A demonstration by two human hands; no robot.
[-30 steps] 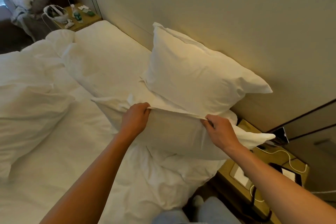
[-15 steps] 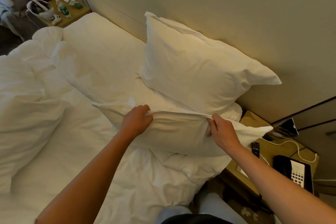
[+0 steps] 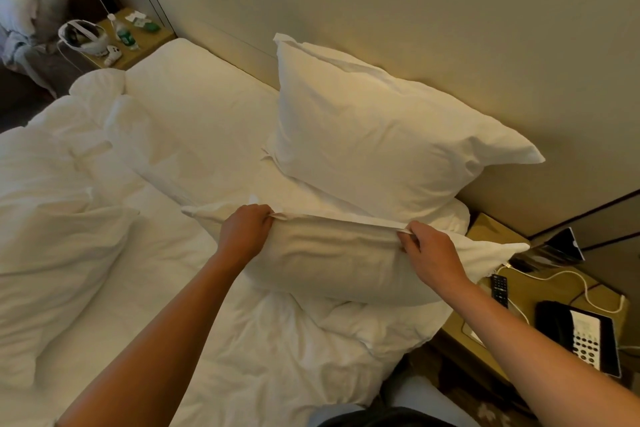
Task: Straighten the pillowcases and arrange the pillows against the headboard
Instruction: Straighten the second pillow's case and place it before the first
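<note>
A white pillow (image 3: 332,263) lies near the bed's right edge, its top seam pulled taut. My left hand (image 3: 244,232) grips that seam at the left and my right hand (image 3: 431,255) pinches it at the right. Behind it a second white pillow (image 3: 381,142) leans upright against the beige headboard (image 3: 415,10). A third pillow (image 3: 180,121) lies flat further left along the headboard.
A crumpled white duvet (image 3: 62,236) covers the left of the bed. The right nightstand (image 3: 554,291) carries a phone (image 3: 581,336), a remote (image 3: 499,289) and a white cable. A far nightstand (image 3: 128,38) holds a bottle and a headset.
Both hands keep their hold on the pillow's top seam, stretching it a little wider and straighter. The view has shifted slightly; the pillows have stayed where they were.
</note>
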